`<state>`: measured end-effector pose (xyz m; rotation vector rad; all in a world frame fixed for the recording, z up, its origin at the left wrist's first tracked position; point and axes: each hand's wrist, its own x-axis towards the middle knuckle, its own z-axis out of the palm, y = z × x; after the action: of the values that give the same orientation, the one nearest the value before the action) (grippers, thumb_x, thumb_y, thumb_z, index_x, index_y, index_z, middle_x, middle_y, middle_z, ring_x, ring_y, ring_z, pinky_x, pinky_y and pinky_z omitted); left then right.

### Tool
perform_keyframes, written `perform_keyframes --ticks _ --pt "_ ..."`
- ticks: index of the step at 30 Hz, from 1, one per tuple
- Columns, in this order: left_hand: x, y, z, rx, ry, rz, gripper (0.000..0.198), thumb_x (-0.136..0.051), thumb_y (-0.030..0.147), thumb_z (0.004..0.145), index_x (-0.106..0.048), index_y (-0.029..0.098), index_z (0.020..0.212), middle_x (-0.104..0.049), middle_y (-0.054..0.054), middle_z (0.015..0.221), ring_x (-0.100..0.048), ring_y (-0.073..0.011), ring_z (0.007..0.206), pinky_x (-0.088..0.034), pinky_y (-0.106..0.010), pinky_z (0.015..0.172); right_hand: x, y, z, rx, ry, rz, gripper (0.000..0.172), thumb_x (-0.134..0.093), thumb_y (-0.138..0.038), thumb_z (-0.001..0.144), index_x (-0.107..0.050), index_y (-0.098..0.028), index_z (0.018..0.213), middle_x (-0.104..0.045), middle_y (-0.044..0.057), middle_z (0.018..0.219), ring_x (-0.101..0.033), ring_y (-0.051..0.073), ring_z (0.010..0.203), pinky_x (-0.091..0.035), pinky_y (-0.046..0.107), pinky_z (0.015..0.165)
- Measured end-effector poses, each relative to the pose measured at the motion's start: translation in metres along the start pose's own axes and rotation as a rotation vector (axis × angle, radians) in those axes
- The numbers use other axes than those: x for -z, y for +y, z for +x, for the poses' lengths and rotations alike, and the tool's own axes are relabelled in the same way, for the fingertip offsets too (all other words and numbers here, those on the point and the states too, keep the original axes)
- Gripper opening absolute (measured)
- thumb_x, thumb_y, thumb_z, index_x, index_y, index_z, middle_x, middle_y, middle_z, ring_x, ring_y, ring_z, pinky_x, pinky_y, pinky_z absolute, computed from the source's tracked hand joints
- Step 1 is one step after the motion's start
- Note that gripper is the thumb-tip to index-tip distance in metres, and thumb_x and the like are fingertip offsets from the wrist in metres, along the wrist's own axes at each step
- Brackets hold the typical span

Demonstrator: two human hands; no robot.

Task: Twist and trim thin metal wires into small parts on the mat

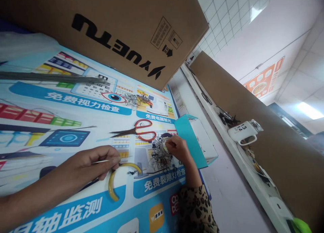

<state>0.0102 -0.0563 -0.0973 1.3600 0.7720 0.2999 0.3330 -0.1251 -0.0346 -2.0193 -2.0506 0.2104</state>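
Observation:
My left hand (101,160) lies low on the printed poster, its fingers pinched on a thin metal wire that pokes out toward the right. A curved yellow handle (113,179) lies just under that hand. My right hand (177,147), in a leopard-print sleeve, is closed over a tangled pile of small dark wire pieces (159,155). What its fingers pinch is too small to name. Red-handled scissors (140,130) lie on the poster just above the two hands.
A bundle of long straight wires (53,78) lies across the upper left. A large cardboard box (121,30) stands behind. A small teal-and-white box (197,138) sits right of my right hand. A white mug (241,132) rests on the ledge beside a cardboard panel.

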Motion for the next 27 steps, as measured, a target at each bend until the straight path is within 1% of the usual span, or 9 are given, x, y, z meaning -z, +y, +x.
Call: perform_keyframes --ticks 1,3,5,8,11,13,15,19,27 --pt "-0.001 0.002 -0.001 -0.01 -0.002 0.013 0.05 -0.056 0.072 0.08 -0.065 0.023 0.084 -0.052 0.004 0.065 -0.044 -0.0142 0.062 -0.034 -0.026 0.06 -0.003 -0.01 -0.003 0.006 0.026 0.106 0.016 -0.056 -0.026 0.09 -0.057 -0.02 0.075 -0.059 0.002 0.074 -0.053 0.015 0.068 -0.042 0.026 0.065" --pt "-0.003 0.005 -0.004 -0.032 0.013 0.053 0.051 -0.053 0.074 0.079 -0.063 0.023 0.079 -0.05 0.004 0.064 -0.043 -0.0144 0.061 -0.035 -0.026 0.059 -0.015 -0.036 -0.008 0.022 0.066 0.739 0.023 -0.065 -0.037 0.089 -0.057 -0.021 0.074 -0.057 0.0 0.071 -0.051 0.014 0.064 -0.042 0.027 0.06" --pt "-0.006 0.006 -0.008 -0.069 0.052 0.104 0.052 -0.05 0.074 0.079 -0.06 0.023 0.073 -0.049 0.003 0.064 -0.043 -0.0147 0.061 -0.034 -0.026 0.057 -0.033 -0.063 -0.013 0.012 0.015 1.219 0.031 -0.073 -0.043 0.084 -0.056 -0.022 0.07 -0.052 -0.003 0.063 -0.046 0.013 0.055 -0.04 0.027 0.055" --pt "-0.01 0.006 -0.015 -0.146 0.146 0.147 0.048 -0.049 0.069 0.08 -0.056 0.023 0.069 -0.049 0.003 0.064 -0.043 -0.0152 0.062 -0.034 -0.027 0.057 -0.059 -0.093 -0.017 -0.01 -0.137 1.55 0.032 -0.076 -0.043 0.083 -0.057 -0.021 0.069 -0.05 -0.004 0.058 -0.044 0.012 0.05 -0.038 0.027 0.05" --pt "-0.014 0.005 -0.02 -0.204 0.149 0.161 0.041 -0.048 0.06 0.086 -0.055 0.023 0.071 -0.046 0.004 0.065 -0.041 -0.0146 0.063 -0.033 -0.026 0.058 -0.071 -0.102 -0.018 -0.024 -0.216 1.669 0.031 -0.077 -0.042 0.082 -0.059 -0.021 0.069 -0.048 -0.004 0.057 -0.043 0.012 0.049 -0.036 0.027 0.048" --pt "-0.015 0.005 -0.022 -0.237 0.113 0.185 0.037 -0.048 0.055 0.089 -0.052 0.022 0.071 -0.043 0.005 0.065 -0.039 -0.0141 0.063 -0.032 -0.026 0.058 -0.073 -0.101 -0.018 -0.057 -0.245 1.699 0.031 -0.078 -0.043 0.08 -0.059 -0.021 0.069 -0.047 -0.004 0.058 -0.041 0.011 0.048 -0.035 0.027 0.048" --pt "-0.015 0.006 -0.022 -0.258 0.082 0.204 0.035 -0.05 0.052 0.087 -0.05 0.022 0.07 -0.042 0.005 0.066 -0.039 -0.014 0.063 -0.031 -0.026 0.058 -0.075 -0.1 -0.017 -0.088 -0.264 1.713 0.034 -0.081 -0.045 0.077 -0.058 -0.021 0.067 -0.047 -0.004 0.058 -0.04 0.011 0.047 -0.034 0.027 0.047" --pt "-0.018 0.003 -0.019 -0.252 0.11 0.169 0.034 -0.051 0.053 0.085 -0.05 0.022 0.07 -0.042 0.004 0.065 -0.038 -0.0145 0.063 -0.029 -0.026 0.057 -0.078 -0.102 -0.016 -0.136 -0.298 1.693 0.038 -0.084 -0.048 0.072 -0.059 -0.021 0.063 -0.049 -0.003 0.054 -0.044 0.013 0.047 -0.036 0.028 0.048" --pt "-0.019 0.005 -0.022 -0.271 0.15 0.191 0.034 -0.049 0.05 0.09 -0.046 0.022 0.07 -0.038 0.005 0.066 -0.035 -0.0141 0.064 -0.028 -0.028 0.059 -0.08 -0.108 -0.015 -0.083 -0.275 1.737 0.03 -0.08 -0.041 0.08 -0.064 -0.019 0.067 -0.054 -0.003 0.056 -0.043 0.011 0.047 -0.034 0.027 0.048"
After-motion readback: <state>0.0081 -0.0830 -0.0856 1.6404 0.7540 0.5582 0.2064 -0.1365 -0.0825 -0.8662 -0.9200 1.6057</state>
